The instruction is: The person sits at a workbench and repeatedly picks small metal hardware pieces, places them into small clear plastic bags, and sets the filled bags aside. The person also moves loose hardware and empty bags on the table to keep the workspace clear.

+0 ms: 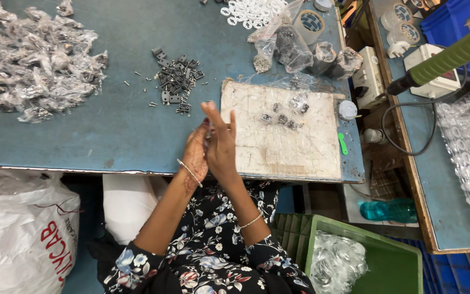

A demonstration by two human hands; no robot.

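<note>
Hands [210, 144] pressed together, fingertips upward.

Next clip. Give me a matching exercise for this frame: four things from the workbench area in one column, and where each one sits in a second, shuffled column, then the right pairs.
Things
1. heap of filled clear packets
2. pile of small dark metal parts
3. white scratched board
4. green crate

Places
A. below the bench edge, to the person's right
B. on the bench just right of the raised hands
C. far left of the blue bench top
D. middle of the bench, beyond the hands

Pairs: 1-C, 2-D, 3-B, 4-A
</note>
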